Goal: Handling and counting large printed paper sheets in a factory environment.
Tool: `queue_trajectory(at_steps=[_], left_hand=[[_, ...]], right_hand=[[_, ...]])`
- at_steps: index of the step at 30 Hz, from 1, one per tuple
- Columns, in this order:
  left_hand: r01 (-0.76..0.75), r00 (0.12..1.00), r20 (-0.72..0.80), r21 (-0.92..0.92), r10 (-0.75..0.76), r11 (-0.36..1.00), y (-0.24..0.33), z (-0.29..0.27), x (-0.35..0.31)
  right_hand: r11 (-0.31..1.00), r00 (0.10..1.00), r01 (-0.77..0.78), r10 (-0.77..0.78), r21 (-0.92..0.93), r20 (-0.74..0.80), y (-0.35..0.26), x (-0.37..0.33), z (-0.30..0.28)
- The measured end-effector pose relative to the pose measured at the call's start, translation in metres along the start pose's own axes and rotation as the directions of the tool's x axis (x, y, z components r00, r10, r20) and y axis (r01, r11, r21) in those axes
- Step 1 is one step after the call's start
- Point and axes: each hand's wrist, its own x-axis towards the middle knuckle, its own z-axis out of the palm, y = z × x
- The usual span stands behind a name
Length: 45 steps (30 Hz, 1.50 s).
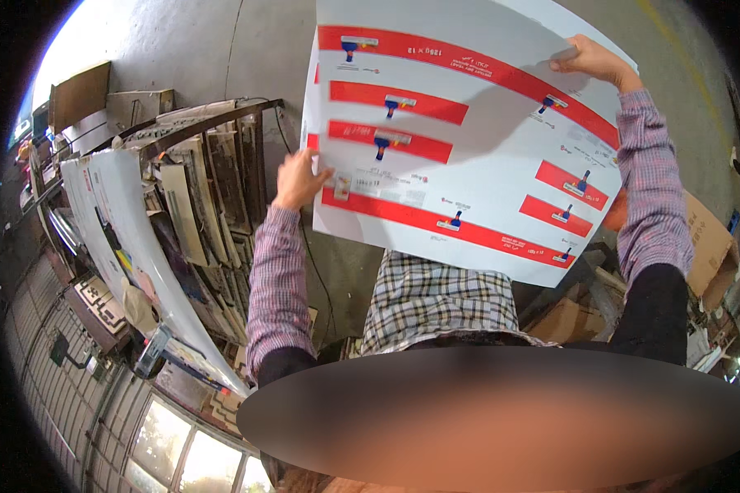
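Observation:
A large white printed sheet (pixel 485 164) with red bands and small blue pictures is held up in front of me, bowed slightly across its width. On its left edge my left hand (pixel 298 178) is closed, fingertips behind the border and thumb on the printed face. My right hand (pixel 590 62) grips the upper right edge, with the thumb on the front and the fingers partly hidden behind. Whether the sheet is paper or thin board, I cannot tell. An orange-brown shape (pixel 617 210) shows beside its lower right edge, too covered to name.
To my left stands a rack (pixel 222 177) packed with upright boards. Next to it is a long white tabletop (pixel 131 205) with tools and a cloth on it. Brown cardboard (pixel 705 246) leans at the right. A dark cable (pixel 314 271) runs along the grey floor (pixel 279 49).

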Motion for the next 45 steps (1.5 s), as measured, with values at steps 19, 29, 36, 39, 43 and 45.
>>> queue_trajectory(at_steps=[19,29,36,39,43,45], left_hand=[[-0.258,0.961,-0.072,0.111,0.267,0.960,0.227,0.003,0.068],[-0.376,0.879,-0.283,0.083,0.384,0.923,0.205,0.030,0.040],[-0.348,0.869,-0.314,0.162,0.383,0.923,0.200,0.028,0.049],[-0.370,0.814,-0.419,0.163,0.403,0.915,0.204,0.037,0.078],[-0.390,0.767,-0.479,0.180,0.427,0.903,0.207,0.045,0.098],[-0.379,0.780,-0.471,0.167,0.412,0.910,0.208,0.048,0.089]], right_hand=[[0.925,0.768,-0.367,0.245,-0.094,-0.592,-0.204,-0.213,0.283],[0.813,0.764,-0.580,0.516,-0.061,-0.388,-0.053,-0.171,0.193],[0.826,0.679,-0.563,0.439,-0.035,-0.588,-0.053,-0.147,0.233],[0.844,0.587,-0.534,0.331,-0.046,-0.739,-0.033,-0.122,0.237],[0.871,0.519,-0.492,0.275,-0.019,-0.809,-0.020,-0.108,0.235],[0.876,0.542,-0.483,0.296,-0.003,-0.787,-0.022,-0.133,0.237]])
